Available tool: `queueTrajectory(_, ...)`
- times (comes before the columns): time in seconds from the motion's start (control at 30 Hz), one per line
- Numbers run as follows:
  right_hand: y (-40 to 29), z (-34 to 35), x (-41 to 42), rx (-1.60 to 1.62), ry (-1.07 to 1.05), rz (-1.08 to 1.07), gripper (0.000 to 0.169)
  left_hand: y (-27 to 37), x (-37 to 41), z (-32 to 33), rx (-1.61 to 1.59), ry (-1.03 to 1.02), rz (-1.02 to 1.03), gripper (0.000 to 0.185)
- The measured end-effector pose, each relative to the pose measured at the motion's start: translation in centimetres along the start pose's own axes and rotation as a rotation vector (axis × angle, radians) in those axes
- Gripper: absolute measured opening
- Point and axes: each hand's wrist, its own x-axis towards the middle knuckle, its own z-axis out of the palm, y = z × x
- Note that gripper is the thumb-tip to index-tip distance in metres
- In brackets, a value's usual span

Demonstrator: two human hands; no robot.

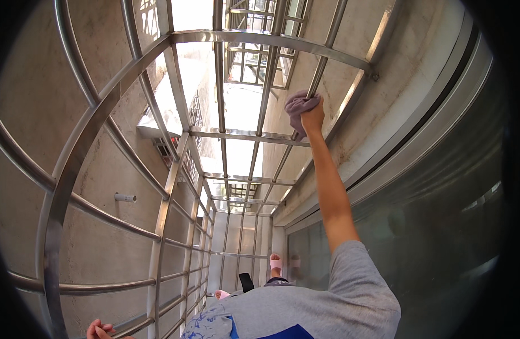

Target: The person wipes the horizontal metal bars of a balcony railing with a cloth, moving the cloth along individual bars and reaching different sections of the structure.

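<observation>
My right hand (314, 118) reaches up at arm's length, closed around a bunched purple-grey cloth (297, 106). The cloth wraps a round stainless steel bar (318, 74) of the window cage, close to the wall on the right. At the bottom left edge, only the fingers of my left hand (99, 329) show, curled beside the lower round rail (137, 327) of the cage. The rest of that hand is cut off by the frame, so its grip cannot be made out.
Flat steel crossbars (247, 38) and round bars enclose me on the left and overhead. A sliding glass window (417, 237) runs along my right. Beyond the bars stands a plastered wall (103, 220) with a short white pipe (125, 197). My feet wear pink slippers (275, 262).
</observation>
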Motion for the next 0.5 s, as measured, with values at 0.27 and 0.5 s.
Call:
queueTrajectory(0.27,8.5,-0.1,-8.2,-0.792,-0.143,-0.176,0.041,0.2,-0.2,0.2,-0.011,0.001,-0.040,0.007)
queueTrajectory(0.5,9.5,-3.3,-6.6,-1.372,-0.152,-0.398,0.029,-0.1,0.2,-0.4,-0.052,-0.055,-0.032,0.005)
